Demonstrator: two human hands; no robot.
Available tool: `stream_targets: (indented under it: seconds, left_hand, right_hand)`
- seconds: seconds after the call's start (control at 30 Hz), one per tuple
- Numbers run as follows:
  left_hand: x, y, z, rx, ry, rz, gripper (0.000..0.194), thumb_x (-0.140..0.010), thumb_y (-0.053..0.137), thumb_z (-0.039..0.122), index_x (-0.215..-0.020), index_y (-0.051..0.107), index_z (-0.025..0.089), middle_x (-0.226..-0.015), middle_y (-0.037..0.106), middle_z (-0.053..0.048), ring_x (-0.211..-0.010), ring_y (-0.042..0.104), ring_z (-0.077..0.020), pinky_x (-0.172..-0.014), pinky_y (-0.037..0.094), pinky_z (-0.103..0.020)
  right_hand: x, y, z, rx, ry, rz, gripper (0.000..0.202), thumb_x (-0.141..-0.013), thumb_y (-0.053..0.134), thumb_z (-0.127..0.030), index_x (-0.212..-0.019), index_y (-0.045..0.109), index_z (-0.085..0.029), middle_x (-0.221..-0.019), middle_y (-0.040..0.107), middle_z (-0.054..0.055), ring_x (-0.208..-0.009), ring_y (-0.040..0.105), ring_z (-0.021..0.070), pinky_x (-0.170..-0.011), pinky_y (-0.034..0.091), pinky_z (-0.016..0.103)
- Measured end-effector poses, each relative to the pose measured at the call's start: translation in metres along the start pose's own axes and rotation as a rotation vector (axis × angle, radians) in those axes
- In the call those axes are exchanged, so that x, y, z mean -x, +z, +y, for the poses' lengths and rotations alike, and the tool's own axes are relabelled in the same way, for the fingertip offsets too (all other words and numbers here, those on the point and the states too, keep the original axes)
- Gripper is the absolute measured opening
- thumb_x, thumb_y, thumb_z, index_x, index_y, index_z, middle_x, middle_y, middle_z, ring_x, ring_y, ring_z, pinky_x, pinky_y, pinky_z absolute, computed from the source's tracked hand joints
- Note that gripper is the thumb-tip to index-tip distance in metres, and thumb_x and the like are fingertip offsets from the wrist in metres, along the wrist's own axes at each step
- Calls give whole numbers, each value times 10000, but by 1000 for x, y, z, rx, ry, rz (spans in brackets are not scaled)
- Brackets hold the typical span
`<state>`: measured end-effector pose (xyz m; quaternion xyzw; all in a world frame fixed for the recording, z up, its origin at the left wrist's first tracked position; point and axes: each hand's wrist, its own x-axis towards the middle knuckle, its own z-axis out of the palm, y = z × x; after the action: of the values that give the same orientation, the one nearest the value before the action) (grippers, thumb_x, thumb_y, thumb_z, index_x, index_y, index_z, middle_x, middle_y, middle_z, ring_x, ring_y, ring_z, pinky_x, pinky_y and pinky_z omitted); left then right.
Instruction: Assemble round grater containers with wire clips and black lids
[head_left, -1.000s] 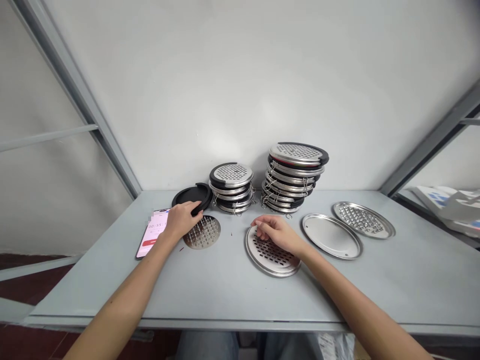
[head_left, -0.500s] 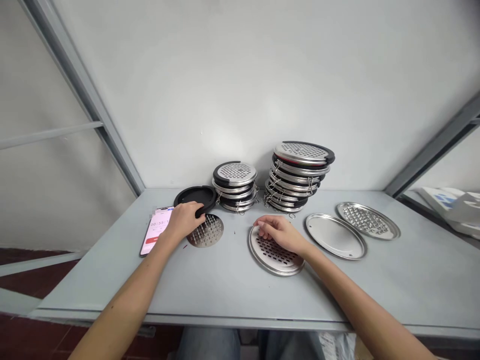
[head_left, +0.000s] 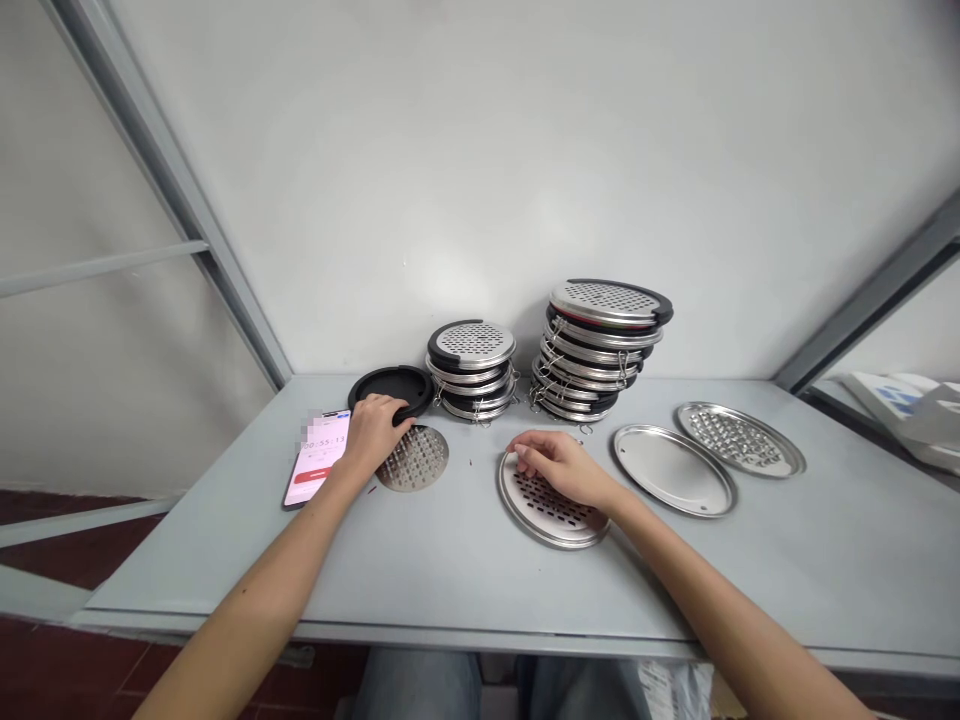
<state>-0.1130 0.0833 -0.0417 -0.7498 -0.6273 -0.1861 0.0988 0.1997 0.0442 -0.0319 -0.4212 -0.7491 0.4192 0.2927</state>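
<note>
My left hand grips the near rim of a black round tray-like piece. Just below it lies a thin metal grating disc with raised teeth, partly covered by that hand. My right hand rests on a round metal plate with slots, its fingers curled in against the thumb; whatever they may hold is hidden. To its right lies a plain shiny metal lid. Beyond that is a metal plate with raised grating teeth.
A short stack of round graters with black rims and wire clasps stands at the back. Right of it rises a taller stack. A phone with a running timer lies at left. White packaging sits beyond the right frame post.
My left hand keeps its place on the black piece, with its fingers shifted only slightly. My right hand stays on the slotted plate. The view has tilted a little.
</note>
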Motion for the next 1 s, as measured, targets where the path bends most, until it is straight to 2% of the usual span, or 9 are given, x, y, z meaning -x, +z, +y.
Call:
stream_targets:
  seconds: [0.1, 0.17, 0.27, 0.33, 0.47, 0.6, 0.73, 0.9, 1.0]
  left_hand:
    - [-2, -3, -18, 92, -3, 16, 451, -780, 657, 452, -1144, 653, 187, -1279, 585, -120, -1245, 470, -317, -1047, 374, -446]
    - [-3, -9, -33, 165, -30, -14, 567, -776, 628, 510, -1226, 600, 165, -1343, 536, -134, -1284, 445, -320, -1080, 355, -452]
    - [-1, -21, -50, 342, -92, -128, 442, -900, 423, 432, -1209, 609, 176, -1269, 613, -95, -1175, 560, -251, -1036, 422, -390]
    - [0, -28, -55, 407, -53, -170, 419, -891, 429, 388, -1217, 609, 195, -1274, 617, -73, -1163, 572, -235, -1020, 440, -370]
    - [3, -28, -54, 427, 83, -216, 492, -796, 581, 325, -1279, 573, 228, -1332, 577, -54, -1198, 553, -233, -1034, 434, -359]
    - [3, -18, -57, 334, 43, -210, 434, -782, 584, 244, -1213, 627, 224, -1311, 601, -55, -1198, 562, -240, -1045, 423, -362]
    - [1, -11, -60, 249, 41, -194, 317, -818, 575, 298, -1102, 691, 217, -1256, 641, -62, -1172, 580, -253, -1031, 427, -372]
    - [0, -15, -53, 212, 57, -202, 410, -850, 548, 321, -1245, 610, 231, -1239, 646, -59, -1129, 589, -252, -976, 448, -362]
    - [2, -19, -43, 172, 44, -194, 448, -851, 555, 449, -1237, 618, 232, -1204, 650, -71, -1089, 598, -261, -945, 457, -356]
  right_hand:
    - [0, 0, 0, 12, -1, -2, 286, -905, 481, -413, -892, 644, -178, -770, 687, 35, -691, 602, 174, -687, 463, 291]
    - [0, 0, 1, 22, -2, -3, 285, -906, 480, -410, -898, 646, -178, -770, 688, 33, -692, 604, 175, -690, 463, 291]
    - [0, 0, 1, 40, -12, -3, 284, -908, 478, -403, -896, 652, -178, -773, 691, 32, -692, 604, 174, -698, 463, 292]
    - [0, 0, 2, 47, -18, 0, 284, -909, 477, -401, -897, 652, -178, -773, 691, 31, -690, 603, 172, -701, 463, 292]
    - [-1, 1, 2, 51, -29, -2, 291, -913, 469, -408, -890, 647, -179, -769, 691, 28, -677, 597, 169, -688, 462, 289]
    - [-1, 1, 2, 76, -31, 8, 294, -911, 469, -410, -900, 652, -180, -771, 695, 29, -677, 601, 173, -690, 460, 292]
    - [0, 2, 1, 96, -33, 12, 290, -912, 460, -399, -915, 654, -184, -775, 700, 29, -674, 602, 177, -678, 459, 293]
    - [-1, 2, 3, 115, -40, 17, 297, -916, 456, -408, -921, 656, -189, -788, 705, 28, -675, 608, 178, -685, 459, 296]
    - [-1, 3, 2, 132, -39, 23, 300, -915, 459, -410, -913, 660, -187, -779, 705, 28, -675, 610, 180, -683, 456, 296]
